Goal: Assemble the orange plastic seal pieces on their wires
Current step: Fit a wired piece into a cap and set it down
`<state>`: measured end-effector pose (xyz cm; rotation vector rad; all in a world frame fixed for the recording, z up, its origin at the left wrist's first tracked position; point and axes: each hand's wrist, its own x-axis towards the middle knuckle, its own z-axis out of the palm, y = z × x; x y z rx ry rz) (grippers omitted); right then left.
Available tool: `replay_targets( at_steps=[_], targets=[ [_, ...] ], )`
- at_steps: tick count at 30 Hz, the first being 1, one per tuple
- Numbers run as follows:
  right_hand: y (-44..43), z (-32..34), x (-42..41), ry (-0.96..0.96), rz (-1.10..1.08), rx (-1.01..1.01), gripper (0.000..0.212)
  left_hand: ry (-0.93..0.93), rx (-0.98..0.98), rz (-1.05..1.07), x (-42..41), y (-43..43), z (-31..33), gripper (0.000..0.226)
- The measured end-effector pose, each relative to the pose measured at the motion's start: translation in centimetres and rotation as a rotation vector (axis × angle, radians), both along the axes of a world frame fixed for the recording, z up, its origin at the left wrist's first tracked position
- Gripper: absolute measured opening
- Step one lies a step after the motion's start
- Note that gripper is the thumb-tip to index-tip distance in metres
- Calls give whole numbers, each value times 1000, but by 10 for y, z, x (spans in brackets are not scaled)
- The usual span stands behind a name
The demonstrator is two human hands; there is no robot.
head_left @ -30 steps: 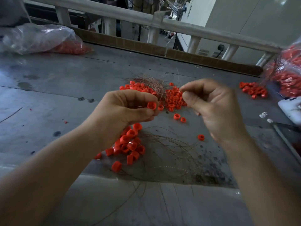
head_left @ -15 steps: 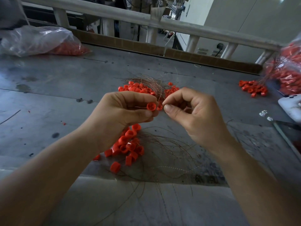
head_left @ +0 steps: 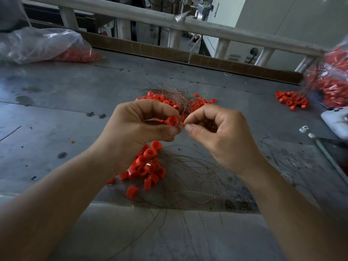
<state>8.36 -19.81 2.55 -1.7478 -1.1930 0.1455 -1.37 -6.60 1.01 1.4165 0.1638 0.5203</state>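
My left hand pinches an orange seal cap between thumb and fingers, its hollow side facing me. My right hand is right beside it, thumb and forefinger pinching a small orange piece that almost touches the cap; whether a wire runs through it I cannot tell. Below my hands lies a heap of orange caps with thin wires trailing from them. Behind my hands sits a second pile of orange pieces under a bundle of copper-coloured wires.
The grey metal table carries a clear bag of orange parts at the far left and another bag at the far right, with a small orange pile beside it. A white object lies at the right edge. A white rail runs behind.
My right hand has come in from the right to meet my left hand, bringing its pinched piece up against the cap. My left hand has stayed nearly still.
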Motion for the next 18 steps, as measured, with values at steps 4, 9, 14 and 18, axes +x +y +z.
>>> replay_targets(
  at_steps=[4,9,14,18],
  targets=[
    [1,0,1,0,4,-11,24,-16,4,10,1,0,0,29],
    [1,2,3,18,-30,8,24,-39,-54,-47,0,2,1,25],
    [-2,5,5,11,-62,16,21,-55,-120,-134,-1,1,1,29],
    [-3,6,4,25,-69,20,21,-56,-141,-145,-2,1,2,31]
  ],
)
